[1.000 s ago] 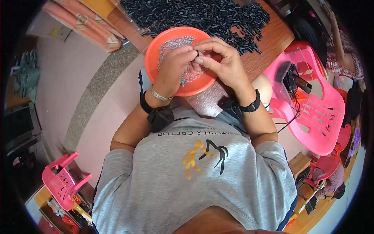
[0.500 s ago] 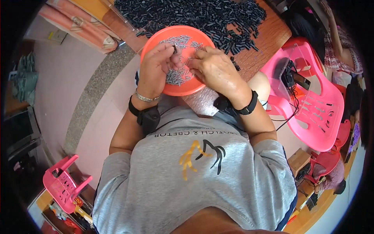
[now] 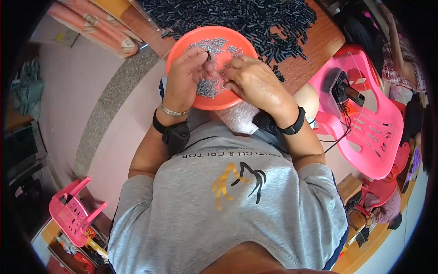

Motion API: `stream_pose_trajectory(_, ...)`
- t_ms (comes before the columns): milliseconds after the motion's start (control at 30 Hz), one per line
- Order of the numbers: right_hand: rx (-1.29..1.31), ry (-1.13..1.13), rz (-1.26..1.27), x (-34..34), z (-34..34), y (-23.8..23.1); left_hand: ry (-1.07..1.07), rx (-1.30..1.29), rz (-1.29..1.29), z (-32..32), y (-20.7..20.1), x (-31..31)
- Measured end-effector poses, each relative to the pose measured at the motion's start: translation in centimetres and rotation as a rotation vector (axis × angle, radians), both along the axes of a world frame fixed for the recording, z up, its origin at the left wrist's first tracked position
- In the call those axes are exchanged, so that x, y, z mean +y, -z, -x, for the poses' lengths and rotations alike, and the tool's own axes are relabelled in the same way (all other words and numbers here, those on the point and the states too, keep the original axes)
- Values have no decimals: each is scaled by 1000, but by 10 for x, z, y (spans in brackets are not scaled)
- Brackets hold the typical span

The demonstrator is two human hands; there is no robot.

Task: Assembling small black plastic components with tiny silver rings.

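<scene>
An orange-red plastic bowl rests in front of me at the table's edge, with small silver, screw-like metal pieces spread in groups inside. Over its left side, my left hand is closed, pinching a small black tubular piece between thumb and forefinger. My right hand reaches over the right rim. Its fingers are bent together low in the bowl beside the silver pieces; whatever the fingertips hold is hidden.
A large heap of black tubular pieces covers much of the wooden table beyond the bowl. To my right stands a pink plastic chair with a dark device and cables on it. Another pink chair is at lower left. Other people sit at far right.
The bowl and both hands appear slightly farther right in the view. The black piece in my left hand shows a little more clearly. My right fingers stay low in the bowl.
</scene>
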State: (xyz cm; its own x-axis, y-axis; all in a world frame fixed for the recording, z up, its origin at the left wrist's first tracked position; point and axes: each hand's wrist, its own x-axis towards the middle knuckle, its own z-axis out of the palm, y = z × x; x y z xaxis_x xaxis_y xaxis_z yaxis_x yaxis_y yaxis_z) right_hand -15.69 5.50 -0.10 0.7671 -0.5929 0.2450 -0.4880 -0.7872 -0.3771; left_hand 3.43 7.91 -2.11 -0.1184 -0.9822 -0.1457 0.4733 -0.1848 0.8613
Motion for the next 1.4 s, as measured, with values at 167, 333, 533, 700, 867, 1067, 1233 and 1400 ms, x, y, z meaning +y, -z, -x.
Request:
stream_pose_trajectory(167,-19,15,-6,-3,-1,6,10,-5,0,1,2,0)
stream_pose_trajectory(333,-11,48,-30,-3,-2,7,10,11,8,2,3,0)
stream_pose_trajectory(533,-31,-40,-19,0,-1,0,9,10,-1,0,3,0)
stream_pose_trajectory(700,-54,22,-39,-1,-2,8,8,25,-6,1,3,0)
stream_pose_trajectory(867,-12,31,19,-1,-3,7,10,24,-6,1,5,0)
stream_pose_trajectory(1067,-15,30,34,4,-8,4,43,40,14,0,9,-1)
stream_pose_trajectory(1233,-45,33,8,1,-8,8,43,56,18,0,7,1)
stream_pose_trajectory(1400,-337,110,-256,-2,-6,5,36,27,15,-1,5,2)
